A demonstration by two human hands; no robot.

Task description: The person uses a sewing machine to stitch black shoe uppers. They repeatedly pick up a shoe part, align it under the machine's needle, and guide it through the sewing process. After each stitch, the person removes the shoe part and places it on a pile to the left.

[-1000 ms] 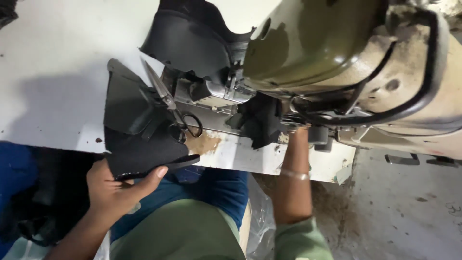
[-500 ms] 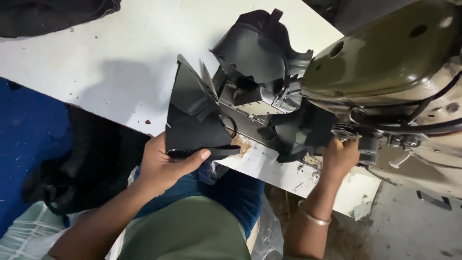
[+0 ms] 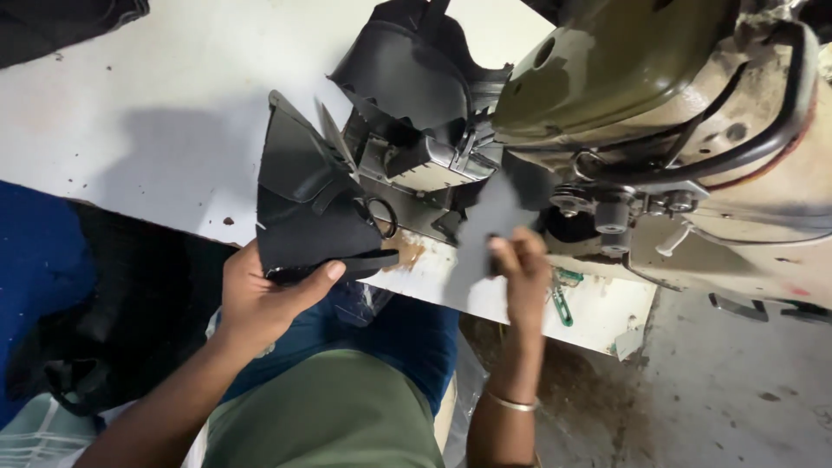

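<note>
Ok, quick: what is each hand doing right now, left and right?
Left hand: closed on the stack of black pieces, thumb on top.
Right hand: fingers pinched on a dark grey piece beside the sewing machine.

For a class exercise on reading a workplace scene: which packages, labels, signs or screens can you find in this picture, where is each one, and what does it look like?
None are in view: no package, label, sign or screen shows on the white table or the olive sewing machine. The left hand and right hand hold only plain black pieces.
</note>
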